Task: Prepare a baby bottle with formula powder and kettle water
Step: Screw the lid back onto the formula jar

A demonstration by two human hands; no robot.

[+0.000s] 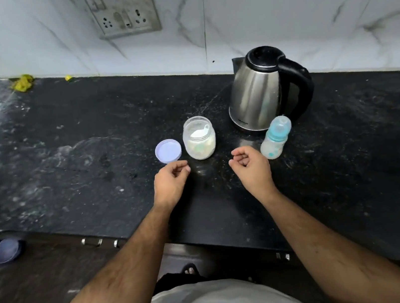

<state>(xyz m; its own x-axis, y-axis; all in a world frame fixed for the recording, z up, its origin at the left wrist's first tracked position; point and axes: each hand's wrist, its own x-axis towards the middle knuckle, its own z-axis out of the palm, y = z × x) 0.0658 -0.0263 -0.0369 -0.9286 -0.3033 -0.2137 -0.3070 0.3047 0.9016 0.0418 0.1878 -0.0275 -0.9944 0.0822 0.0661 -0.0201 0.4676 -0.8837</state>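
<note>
The open clear plastic jar of white powder (199,141) stands on the black stone counter (64,159). Just left of the jar lies its round pale lid (168,151). Right of the jar stands the steel kettle with black handle (262,91); the capped clear baby bottle with teal collar (275,137) stands right of the jar, before the kettle. A white scoop (200,132) rests in the jar.

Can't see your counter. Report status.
Left hand and right hand empty, loosely curled. Formula jar open, scoop inside. Bottle capped beside kettle. Nothing blocking.
</note>
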